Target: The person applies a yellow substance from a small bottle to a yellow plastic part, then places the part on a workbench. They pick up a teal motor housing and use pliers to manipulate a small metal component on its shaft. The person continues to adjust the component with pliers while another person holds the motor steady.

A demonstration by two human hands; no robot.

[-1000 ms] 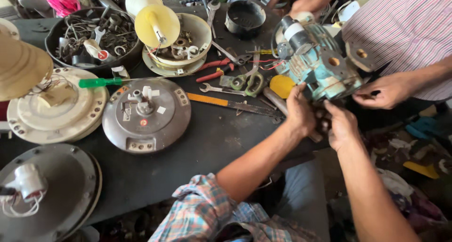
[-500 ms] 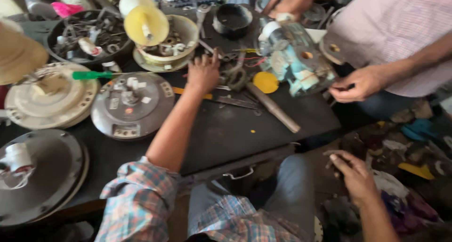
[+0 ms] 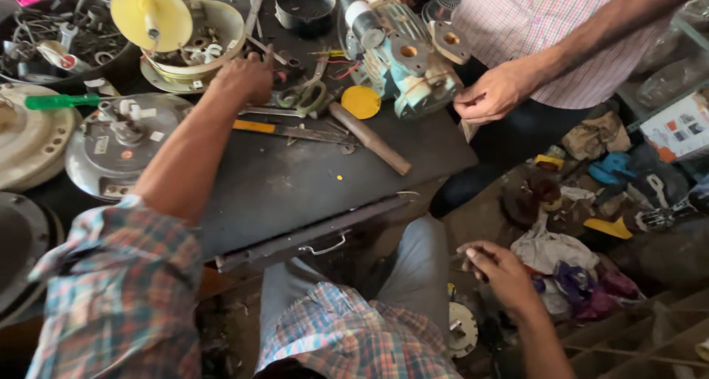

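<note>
**A:** Item one, the left hand (image 3: 244, 76)?

**B:** It lay knuckles-up on the dark, scuffed metal worktable (image 3: 295, 180), fingers curled down into a clutter of small tools. Whether they pinched anything could not be told; the back of the hand hid them. Nearest were the red-handled pliers (image 3: 279, 75) just beyond the fingers and the pale green-handled scissors (image 3: 306, 96) beside them.

**A:** Item two, the right hand (image 3: 502, 272)?

**B:** It hung low off the table's edge, above the littered floor, finger and thumb pressed together on something thin and dark (too small to identify).

**A:** And the large piece?

**B:** A pale green and grey electric motor with bolted end flanges (image 3: 402, 54) lay tilted at the table's far right corner. A co-worker in a pink checked shirt (image 3: 539, 25) steadied it, one hand (image 3: 491, 91) closed against its near flange, likely to stop it rolling.

**A:** Remaining stock?

**B:** A wooden-handled hammer (image 3: 369, 138) lay aslant near the motor, a round yellow disc (image 3: 361, 101) touching its head end, and a flat file with an orange end (image 3: 292, 131) lay beside it. A green-handled screwdriver (image 3: 63, 100) rested by a grey round fan housing (image 3: 122, 146). A cream bowl of loose parts (image 3: 203, 36) stood behind, under a yellow cone-shaped cap (image 3: 150, 11).
</note>
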